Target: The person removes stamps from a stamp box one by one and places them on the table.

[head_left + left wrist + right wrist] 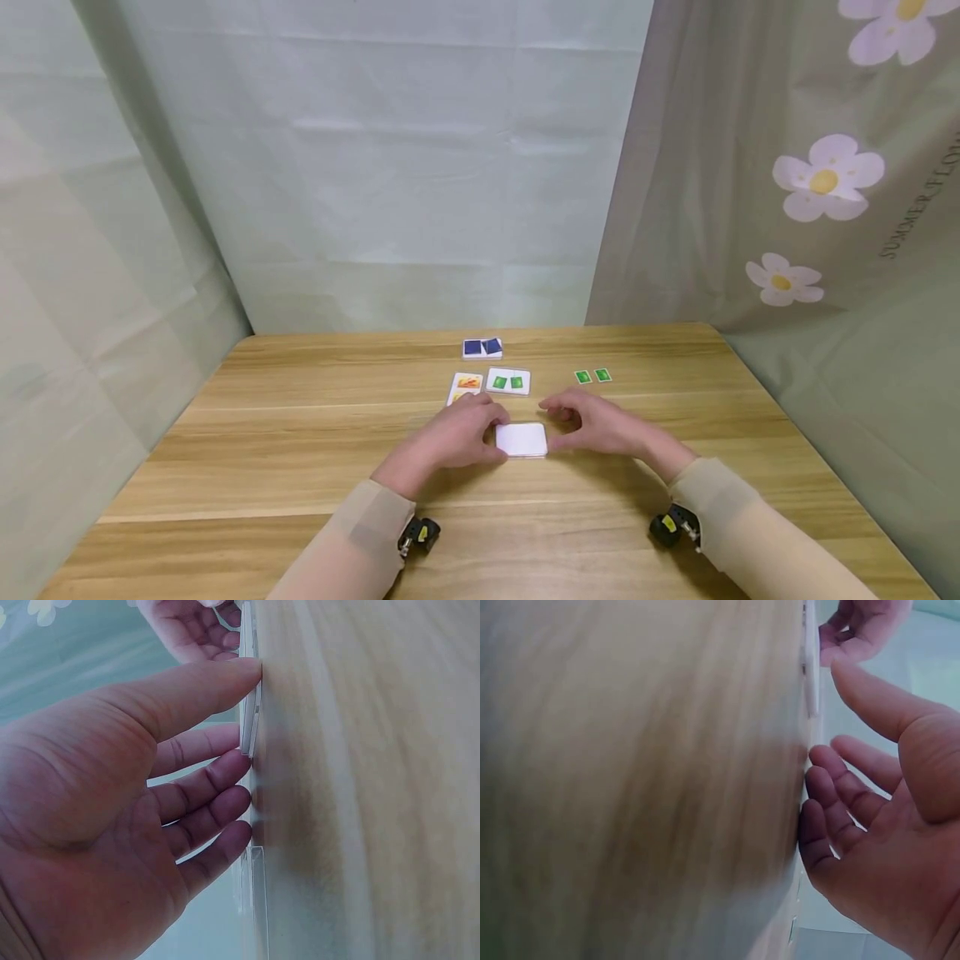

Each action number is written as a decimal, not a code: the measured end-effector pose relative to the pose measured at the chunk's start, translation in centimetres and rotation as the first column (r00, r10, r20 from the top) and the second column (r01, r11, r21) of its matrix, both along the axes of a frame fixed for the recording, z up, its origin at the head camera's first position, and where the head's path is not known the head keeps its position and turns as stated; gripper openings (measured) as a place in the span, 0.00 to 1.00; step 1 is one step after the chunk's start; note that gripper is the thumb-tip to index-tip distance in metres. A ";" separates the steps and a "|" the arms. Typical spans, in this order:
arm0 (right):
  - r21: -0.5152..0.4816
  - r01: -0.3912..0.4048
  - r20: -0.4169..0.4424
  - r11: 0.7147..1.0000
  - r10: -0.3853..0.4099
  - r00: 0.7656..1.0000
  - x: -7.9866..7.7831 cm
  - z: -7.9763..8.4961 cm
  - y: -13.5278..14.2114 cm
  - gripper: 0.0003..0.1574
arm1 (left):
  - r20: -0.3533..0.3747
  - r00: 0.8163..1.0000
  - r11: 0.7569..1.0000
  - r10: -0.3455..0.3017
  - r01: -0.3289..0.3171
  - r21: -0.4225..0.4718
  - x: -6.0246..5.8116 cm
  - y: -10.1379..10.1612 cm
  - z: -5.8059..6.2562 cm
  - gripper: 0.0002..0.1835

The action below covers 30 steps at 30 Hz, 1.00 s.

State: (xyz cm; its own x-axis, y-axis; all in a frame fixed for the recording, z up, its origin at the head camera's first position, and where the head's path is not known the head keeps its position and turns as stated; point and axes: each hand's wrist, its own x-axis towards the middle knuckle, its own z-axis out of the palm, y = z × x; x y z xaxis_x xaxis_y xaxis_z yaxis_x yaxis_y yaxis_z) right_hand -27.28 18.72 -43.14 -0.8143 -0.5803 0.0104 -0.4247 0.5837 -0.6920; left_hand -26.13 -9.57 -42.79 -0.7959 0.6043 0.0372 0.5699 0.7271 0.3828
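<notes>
A stack of white rounded-corner cards (pixel 522 439) lies flat on the table between both hands. My left hand (pixel 461 433) pinches its left end, the thumb at the near corner and the index finger at the far one. In the left wrist view the stack (pixel 246 712) shows edge-on, with its layers slightly apart. At the stack's right side is my right hand (pixel 600 421), fingers loosely bent. Its thumb is close to the stack's edge; whether they touch I cannot tell. In the right wrist view nothing sits between that hand's thumb and fingers (pixel 829 787).
Behind the stack lie a card with two green squares (pixel 508 381) and a card with orange-yellow pictures (pixel 467 384), partly behind my left hand. Farther back is a card with two dark blue squares (pixel 482 348). Two small green squares (pixel 592 376) lie to the right. Curtains surround the wooden table (pixel 300 467).
</notes>
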 end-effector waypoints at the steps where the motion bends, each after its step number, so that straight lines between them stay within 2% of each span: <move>1: 0.006 -0.010 0.002 1.000 0.010 1.000 0.0 0.0 0.0 0.40 | 0.001 1.000 1.000 -0.002 0.002 0.003 0.0 0.1 0.0 0.24; 7: 0.042 -0.014 0.016 0.999 0.013 1.000 0.3 -0.3 0.1 0.39 | -0.015 1.000 1.000 -0.012 0.012 0.011 -0.1 0.2 -0.1 0.23; 14: 0.087 -0.009 -0.024 0.996 0.011 1.000 0.5 -0.4 -0.3 0.36 | -0.016 1.000 1.000 -0.009 0.009 -0.002 0.1 0.1 -0.1 0.24; 21: 0.076 -0.004 -0.026 0.997 0.006 1.000 0.4 -0.7 -0.7 0.32 | -0.010 1.000 1.000 -0.013 0.013 -0.012 0.4 0.1 0.3 0.24; 26: 0.078 0.012 -0.004 0.997 -0.012 1.000 0.5 -0.7 -0.7 0.30 | -0.032 0.999 1.000 -0.028 0.028 -0.003 0.5 -0.3 0.3 0.30; 30: 0.081 0.005 -0.004 0.997 -0.005 1.000 0.5 -0.6 -0.7 0.29 | -0.045 0.999 1.000 -0.007 0.007 0.006 0.6 -1.2 0.4 0.34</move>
